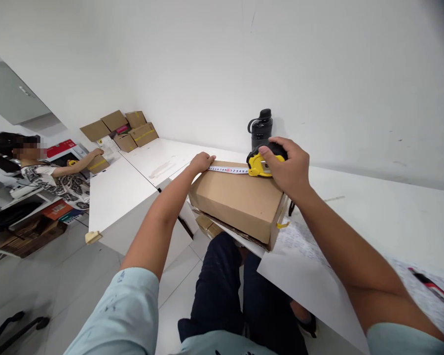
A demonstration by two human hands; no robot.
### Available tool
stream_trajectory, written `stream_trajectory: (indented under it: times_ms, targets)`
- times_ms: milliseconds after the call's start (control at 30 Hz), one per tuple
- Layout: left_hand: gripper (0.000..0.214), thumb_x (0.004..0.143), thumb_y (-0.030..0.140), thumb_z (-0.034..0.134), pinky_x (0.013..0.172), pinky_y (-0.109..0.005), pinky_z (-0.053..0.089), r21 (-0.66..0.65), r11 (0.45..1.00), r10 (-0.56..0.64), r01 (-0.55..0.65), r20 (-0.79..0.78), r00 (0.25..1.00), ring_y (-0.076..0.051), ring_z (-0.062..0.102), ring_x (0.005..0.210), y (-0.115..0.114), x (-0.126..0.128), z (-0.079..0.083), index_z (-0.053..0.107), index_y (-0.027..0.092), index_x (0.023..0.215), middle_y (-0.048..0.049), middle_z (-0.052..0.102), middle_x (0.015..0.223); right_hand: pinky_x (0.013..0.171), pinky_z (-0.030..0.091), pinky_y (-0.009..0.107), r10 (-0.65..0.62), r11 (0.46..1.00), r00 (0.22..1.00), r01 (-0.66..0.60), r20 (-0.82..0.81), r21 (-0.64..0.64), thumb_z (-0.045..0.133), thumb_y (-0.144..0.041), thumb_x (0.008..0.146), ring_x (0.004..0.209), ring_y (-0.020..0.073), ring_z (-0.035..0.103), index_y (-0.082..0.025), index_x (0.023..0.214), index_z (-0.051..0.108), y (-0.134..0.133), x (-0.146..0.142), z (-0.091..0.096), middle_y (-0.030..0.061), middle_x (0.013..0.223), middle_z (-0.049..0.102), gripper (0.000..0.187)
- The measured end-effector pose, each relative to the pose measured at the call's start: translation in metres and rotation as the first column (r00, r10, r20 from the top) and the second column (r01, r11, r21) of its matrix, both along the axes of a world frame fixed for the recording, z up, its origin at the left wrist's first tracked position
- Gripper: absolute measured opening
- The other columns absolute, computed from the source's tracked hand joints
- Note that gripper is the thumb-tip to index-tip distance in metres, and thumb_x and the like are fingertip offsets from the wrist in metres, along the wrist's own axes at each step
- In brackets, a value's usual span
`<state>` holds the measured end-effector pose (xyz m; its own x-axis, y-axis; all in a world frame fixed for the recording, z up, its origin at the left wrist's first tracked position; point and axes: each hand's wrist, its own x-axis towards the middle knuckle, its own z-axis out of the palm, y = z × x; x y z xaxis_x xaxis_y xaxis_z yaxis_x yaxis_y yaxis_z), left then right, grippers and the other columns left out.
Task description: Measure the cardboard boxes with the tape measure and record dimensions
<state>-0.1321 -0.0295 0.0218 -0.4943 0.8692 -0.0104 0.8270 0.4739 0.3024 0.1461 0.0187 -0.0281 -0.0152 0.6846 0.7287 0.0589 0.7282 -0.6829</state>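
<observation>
A brown cardboard box (240, 195) lies at the front edge of the white table before me. In my right hand (294, 165) is a yellow and black tape measure (259, 163), held at the box's far right. Its white blade (227, 170) stretches leftward across the top of the box, numbers facing up. The blade's free end is pinched by my left hand (203, 162) at the box's far left edge; the fingers hide the very tip.
A dark water bottle (262, 129) stands behind the box by the wall. Paper sheets (314, 276) and a red-black pen (432, 288) lie at right. Several cardboard boxes (142, 134) are stacked at the back left. Another person (40, 170) sits at left, handling a box.
</observation>
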Motion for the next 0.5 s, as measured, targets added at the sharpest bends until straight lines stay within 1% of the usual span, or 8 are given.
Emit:
stream_trajectory:
  times_ms: [100,200,267,367,500]
  targets:
    - [0.056,0.109,0.059,0.034,0.103,-0.041,0.050,0.017,1.000,-0.005,0.006,-0.035,0.999,-0.034,0.068,0.124,0.005,0.010,-0.002,0.071,0.017,0.112,-0.0183,0.075,0.129,0.098,0.058,0.046,-0.036,0.997,0.999,0.034,0.024,0.075,0.064,-0.062,0.092,0.103,0.0274,0.073,-0.022,0.111,0.078,-0.004,-0.004,-0.002,0.0108,0.112,0.078,0.046]
    - [0.067,0.110,0.059,0.023,0.112,-0.043,0.046,-0.029,0.999,-0.016,0.015,-0.037,0.999,-0.035,0.060,0.139,0.011,0.022,-0.009,0.065,0.014,0.135,-0.0210,0.065,0.150,0.092,0.057,0.044,-0.072,0.992,0.994,0.062,0.087,0.113,0.059,-0.059,0.095,0.094,0.0268,0.073,-0.023,0.108,0.079,-0.006,-0.006,-0.004,0.0105,0.103,0.079,0.043]
    - [0.069,0.110,0.057,0.020,0.116,-0.047,0.042,-0.072,0.997,-0.015,0.013,-0.035,0.999,-0.037,0.056,0.145,0.015,0.027,-0.015,0.062,0.012,0.142,-0.0223,0.060,0.157,0.091,0.056,0.043,-0.087,0.990,0.988,0.072,0.124,0.119,0.056,-0.059,0.097,0.092,0.0268,0.073,-0.023,0.108,0.080,-0.004,-0.004,-0.004,0.0101,0.101,0.078,0.044]
    - [0.071,0.110,0.054,0.017,0.119,-0.049,0.040,-0.106,0.994,-0.026,0.023,-0.026,0.999,-0.037,0.053,0.148,0.018,0.030,-0.020,0.059,0.012,0.147,-0.0210,0.055,0.161,0.091,0.055,0.043,-0.091,0.989,0.977,0.066,0.191,0.136,0.054,-0.060,0.098,0.097,0.0279,0.073,-0.024,0.110,0.079,0.001,0.004,-0.002,0.0100,0.105,0.078,0.045]
    - [0.072,0.110,0.053,0.015,0.119,-0.050,0.041,-0.114,0.993,-0.040,0.038,-0.010,0.999,-0.038,0.053,0.148,0.018,0.031,-0.021,0.058,0.012,0.150,-0.0200,0.053,0.163,0.083,0.053,0.040,-0.112,0.988,0.932,0.067,0.345,0.139,0.062,-0.064,0.093,0.098,0.0282,0.070,-0.025,0.105,0.075,0.004,0.015,0.003,0.0102,0.107,0.076,0.043]
